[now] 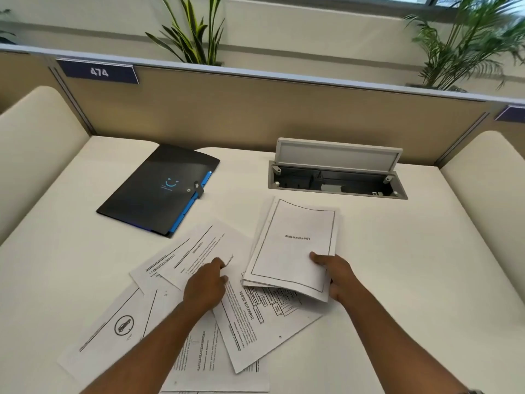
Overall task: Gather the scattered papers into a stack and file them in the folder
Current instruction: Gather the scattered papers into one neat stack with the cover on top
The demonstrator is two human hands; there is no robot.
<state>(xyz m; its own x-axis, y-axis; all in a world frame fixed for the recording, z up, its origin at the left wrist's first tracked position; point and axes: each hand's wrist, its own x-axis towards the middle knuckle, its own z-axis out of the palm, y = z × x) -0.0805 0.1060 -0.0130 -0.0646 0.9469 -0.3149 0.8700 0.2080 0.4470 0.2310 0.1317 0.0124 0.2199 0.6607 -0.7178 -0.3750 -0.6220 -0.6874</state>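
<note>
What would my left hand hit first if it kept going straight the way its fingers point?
The left hand points up and to the right across loose sheets, so it would probably meet the held paper stack first, at its near left edge; depth is unclear.

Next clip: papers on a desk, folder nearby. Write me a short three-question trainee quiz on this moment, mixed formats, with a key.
1. True or false: the black folder lies closed on the desk.
2. Which hand grips the gathered stack topped by the bordered title page?
A. left hand
B. right hand
C. neither
3. Fill in: the desk's cable box has its lid ____.

Key
1. True. It lies flat with its clasp strap across the edge, away from both hands.
2. B. The thumb lies on top of the stack's near right corner; the left hand reaches onto the loose sheets.
3. Open, tilted up at the back.
</note>
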